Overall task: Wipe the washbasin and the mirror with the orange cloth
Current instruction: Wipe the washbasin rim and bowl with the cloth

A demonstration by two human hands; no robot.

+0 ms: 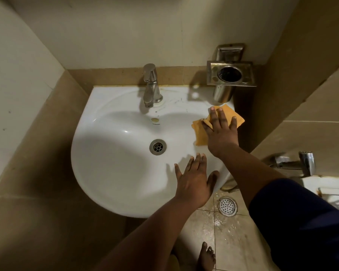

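Note:
The white washbasin (114,173) fills the middle of the view, its drain (158,147) near the centre. The orange cloth (201,133) lies on the basin's right rim. My right hand (221,132) presses flat on the cloth with fingers spread. My left hand (194,180) rests open on the basin's front right rim, fingers apart and holding nothing. No mirror is in view.
A steel tap (151,87) stands at the back of the basin. A steel holder with a cup (229,75) hangs on the wall above the cloth. A wall tap (299,163) sticks out at right. The wet tiled floor has a drain (227,205), and a bare foot (205,257) stands below.

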